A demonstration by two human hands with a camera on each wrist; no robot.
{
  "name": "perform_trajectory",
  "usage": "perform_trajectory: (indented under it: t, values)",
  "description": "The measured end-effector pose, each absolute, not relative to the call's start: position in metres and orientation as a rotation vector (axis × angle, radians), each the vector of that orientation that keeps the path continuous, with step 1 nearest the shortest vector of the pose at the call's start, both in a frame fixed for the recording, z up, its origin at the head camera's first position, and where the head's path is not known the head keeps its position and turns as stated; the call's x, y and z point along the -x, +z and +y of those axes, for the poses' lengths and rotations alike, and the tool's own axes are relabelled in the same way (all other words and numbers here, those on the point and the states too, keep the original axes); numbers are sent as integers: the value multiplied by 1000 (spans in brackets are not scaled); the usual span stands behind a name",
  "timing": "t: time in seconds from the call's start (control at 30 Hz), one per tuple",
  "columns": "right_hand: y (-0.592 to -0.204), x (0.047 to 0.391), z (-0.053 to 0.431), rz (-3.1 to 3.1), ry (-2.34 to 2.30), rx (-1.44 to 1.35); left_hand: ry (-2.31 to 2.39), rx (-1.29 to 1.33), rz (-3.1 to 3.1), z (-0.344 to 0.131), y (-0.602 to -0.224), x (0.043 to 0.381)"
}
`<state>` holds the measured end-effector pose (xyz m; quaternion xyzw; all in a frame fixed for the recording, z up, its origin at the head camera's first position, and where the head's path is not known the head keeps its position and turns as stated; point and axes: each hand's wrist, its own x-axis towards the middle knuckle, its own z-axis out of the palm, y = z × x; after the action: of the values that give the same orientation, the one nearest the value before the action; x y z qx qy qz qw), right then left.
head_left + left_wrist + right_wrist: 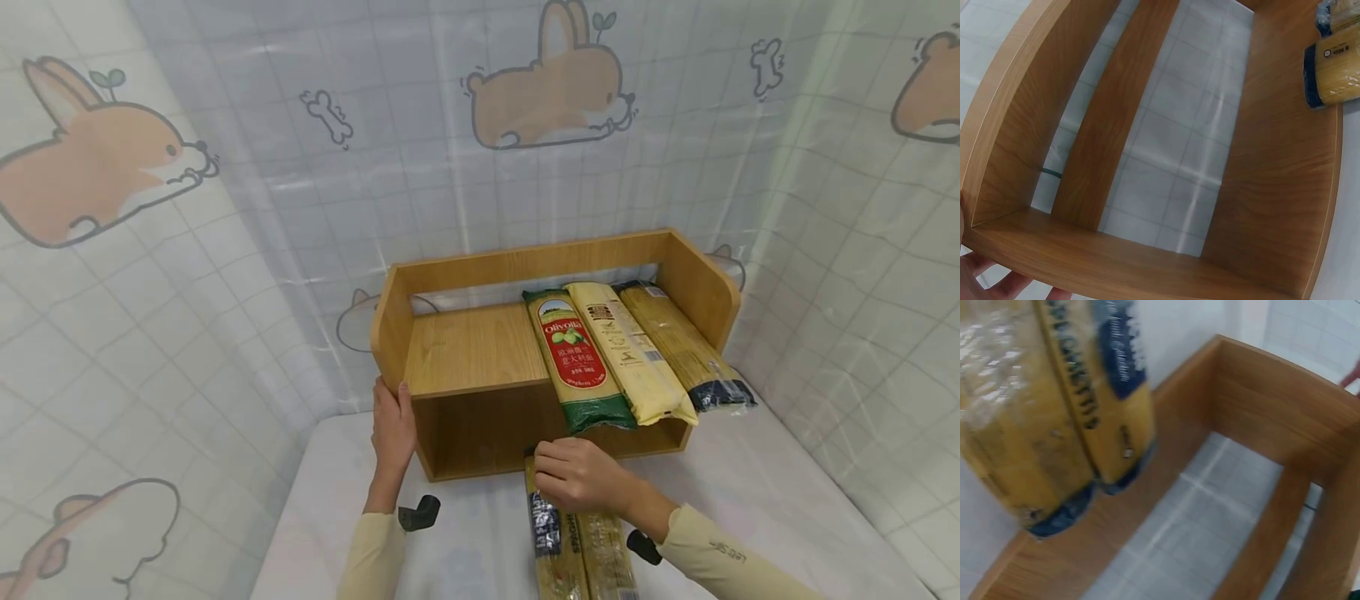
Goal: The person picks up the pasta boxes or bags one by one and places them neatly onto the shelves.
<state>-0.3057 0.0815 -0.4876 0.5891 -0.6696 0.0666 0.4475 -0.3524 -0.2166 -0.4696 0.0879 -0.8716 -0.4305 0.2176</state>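
Observation:
My left hand [393,429] grips the left side panel of a two-tier wooden shelf [480,350], fingers along its outer face and thumb at the front edge. In the left wrist view its fingers [1007,284] show at the panel's edge. My right hand [581,475], fingers curled in, is over two spaghetti packs [558,550] in front of the shelf. No fingers show on the packs' navy ends [1125,481] in the right wrist view, where the packs overlap the lower compartment's front edge.
On the upper board lie a green-and-red spaghetti pack [576,358], a cream pack [630,350] and a clear pack with navy ends [682,342]. The shelf stands on a white surface [330,492], backed by patterned sheets [420,175].

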Motion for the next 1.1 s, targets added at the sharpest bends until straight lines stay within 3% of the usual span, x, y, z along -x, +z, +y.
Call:
perform_trajectory:
  t: [0.67,1.1]
  values:
    - [-559,313,139,-2110,-103,-1552,-1162,-256,-2391,-217,-472,356]
    - [-568,310,159,-2392,-231,-1724,-1186,-237,-2393,-219,-471,353]
